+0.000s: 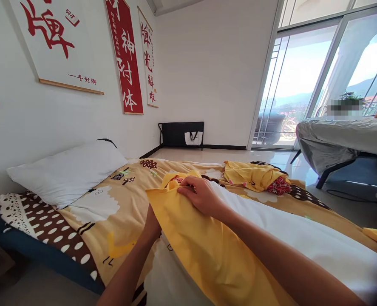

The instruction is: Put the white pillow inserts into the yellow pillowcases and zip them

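A yellow cloth (207, 242) hangs in front of me over the bed, a bit of its pink-printed side showing at the top. My right hand (201, 196) is closed on its upper edge, thumb and fingers pinching the fabric. My left hand goes behind the cloth, so only the wrist and forearm show; its fingers are hidden. Under my right arm lies a long white quilt-like piece (280, 221) on the patterned bedspread (137, 199). Farther off, a bunched yellow cloth (252, 175) rests beside red plaid fabric (278, 185).
A white pillow (70, 170) lies at the bed's left end, against the wall. On the floor behind the bed, a black folded panel (175, 132) leans by the wall with a white bag (193, 138). At right stands a plastic-covered table (350, 131) near glass doors.
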Action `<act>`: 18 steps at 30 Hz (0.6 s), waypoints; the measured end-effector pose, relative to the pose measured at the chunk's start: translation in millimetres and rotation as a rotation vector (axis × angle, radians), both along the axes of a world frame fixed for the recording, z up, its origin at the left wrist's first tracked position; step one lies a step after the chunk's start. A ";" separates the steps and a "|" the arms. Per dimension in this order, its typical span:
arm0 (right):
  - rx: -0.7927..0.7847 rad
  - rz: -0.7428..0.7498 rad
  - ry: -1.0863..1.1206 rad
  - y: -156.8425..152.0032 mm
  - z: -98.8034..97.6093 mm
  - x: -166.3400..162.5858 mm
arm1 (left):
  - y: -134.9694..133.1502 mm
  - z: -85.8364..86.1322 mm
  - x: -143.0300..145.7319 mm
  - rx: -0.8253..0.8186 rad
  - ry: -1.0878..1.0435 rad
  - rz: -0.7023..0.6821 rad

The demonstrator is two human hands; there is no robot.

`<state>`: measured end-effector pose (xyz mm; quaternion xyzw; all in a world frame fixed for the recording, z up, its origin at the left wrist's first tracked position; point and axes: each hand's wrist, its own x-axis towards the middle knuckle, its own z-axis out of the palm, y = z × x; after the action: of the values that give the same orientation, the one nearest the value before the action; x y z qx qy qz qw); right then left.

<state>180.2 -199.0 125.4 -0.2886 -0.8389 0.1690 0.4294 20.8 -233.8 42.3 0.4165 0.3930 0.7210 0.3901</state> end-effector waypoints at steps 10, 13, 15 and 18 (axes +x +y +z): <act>0.130 -0.023 -0.018 6.3 -11.1 -10.0 | -17.1 39.3 -19.1 -0.155 0.048 -0.338; 0.264 -0.013 -0.060 6.7 -13.2 -15.9 | -20.3 53.3 -21.5 -0.254 0.207 -0.460; 0.363 -0.022 -0.087 4.8 -12.7 -16.5 | -21.3 62.0 -23.1 -0.273 0.294 -0.506; 0.506 -0.162 -0.123 -9.2 -15.1 -4.9 | -20.8 65.4 -28.2 -0.306 0.229 -0.511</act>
<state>175.3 -208.2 110.3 -0.2481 -0.8531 -0.0987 0.4483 -7.4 -254.6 107.7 0.5169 0.4209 0.4807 0.5697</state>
